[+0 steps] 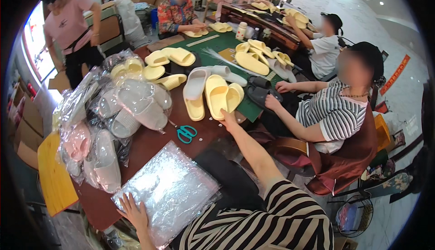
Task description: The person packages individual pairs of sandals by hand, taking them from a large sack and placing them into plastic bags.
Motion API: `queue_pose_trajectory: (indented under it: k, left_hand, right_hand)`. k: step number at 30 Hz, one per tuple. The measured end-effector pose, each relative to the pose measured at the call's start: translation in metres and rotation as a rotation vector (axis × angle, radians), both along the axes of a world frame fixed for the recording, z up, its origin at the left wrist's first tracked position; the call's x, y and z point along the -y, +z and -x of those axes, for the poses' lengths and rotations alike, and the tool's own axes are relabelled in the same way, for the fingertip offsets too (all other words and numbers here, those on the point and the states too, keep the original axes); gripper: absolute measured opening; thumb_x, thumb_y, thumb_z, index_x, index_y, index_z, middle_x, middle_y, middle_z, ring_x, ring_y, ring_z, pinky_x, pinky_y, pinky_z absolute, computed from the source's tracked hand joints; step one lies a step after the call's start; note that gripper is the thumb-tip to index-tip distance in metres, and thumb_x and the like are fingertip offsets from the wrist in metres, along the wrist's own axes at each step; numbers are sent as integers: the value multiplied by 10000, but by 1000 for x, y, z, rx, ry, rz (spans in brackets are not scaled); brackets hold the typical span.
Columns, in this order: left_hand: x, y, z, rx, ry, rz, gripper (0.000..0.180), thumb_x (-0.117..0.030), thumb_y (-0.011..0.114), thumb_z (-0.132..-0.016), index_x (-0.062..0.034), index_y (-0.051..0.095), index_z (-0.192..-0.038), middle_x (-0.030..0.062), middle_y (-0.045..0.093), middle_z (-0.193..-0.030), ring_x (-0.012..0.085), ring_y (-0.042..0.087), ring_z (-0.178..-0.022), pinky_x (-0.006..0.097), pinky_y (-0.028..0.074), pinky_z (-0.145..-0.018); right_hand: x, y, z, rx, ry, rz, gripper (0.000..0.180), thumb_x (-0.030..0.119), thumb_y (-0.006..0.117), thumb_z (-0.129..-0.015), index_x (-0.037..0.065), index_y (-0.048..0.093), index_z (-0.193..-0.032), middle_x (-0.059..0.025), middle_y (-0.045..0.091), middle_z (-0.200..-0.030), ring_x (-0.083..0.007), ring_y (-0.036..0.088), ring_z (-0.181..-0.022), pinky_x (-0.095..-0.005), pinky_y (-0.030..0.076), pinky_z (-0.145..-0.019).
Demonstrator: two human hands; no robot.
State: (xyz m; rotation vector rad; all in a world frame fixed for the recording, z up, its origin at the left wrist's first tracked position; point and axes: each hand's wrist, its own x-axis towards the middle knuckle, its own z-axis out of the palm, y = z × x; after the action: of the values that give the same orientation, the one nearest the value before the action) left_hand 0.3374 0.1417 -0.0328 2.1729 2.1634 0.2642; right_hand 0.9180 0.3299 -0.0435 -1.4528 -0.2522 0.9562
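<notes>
- Bench [149,143]: long dark-brown wooden top, loaded with slippers and bags.
- Heap of clear plastic bags holding pale slippers [113,114]: left side of bench.
- Stack of flat clear plastic bags [170,191]: near edge; left hand [131,211] lies flat on its corner, fingers spread.
- Pair of pale-yellow foam slippers [222,97]: mid-bench; right hand [228,119] touches the heel end, fingers' grip can't tell.
- Teal-handled scissors [186,133]: just left of that hand.

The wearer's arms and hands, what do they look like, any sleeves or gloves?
Both hands, left hand and right hand, are bare, no gloves or rings visible. The right forearm is uncovered up to a short black-and-cream striped sleeve.
</notes>
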Motion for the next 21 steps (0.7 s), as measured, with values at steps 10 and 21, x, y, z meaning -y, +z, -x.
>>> queue_pose_trajectory:
  k: [10,21]
  left_hand:
    - [17,-2,16,17,21,-33,644,-384,559,-909,-137,387,-1478,88,276,-1576,322,184,-1468,609,6,-1144]
    - [14,5,21,75,36,-77,640,-430,576,-897,-141,421,-1447,112,332,-1538,334,211,-1455,662,30,-1121]
  right_hand:
    - [1,26,12,61,182,5,465,234,675,-913,9,477,-1268,-131,590,-1180,-249,615,-1050,-402,559,-884]
    - [71,97,174,742,900,-437,383,77,585,-914,54,554,-1295,-97,599,-1178,-219,577,-1110,-327,451,-956]
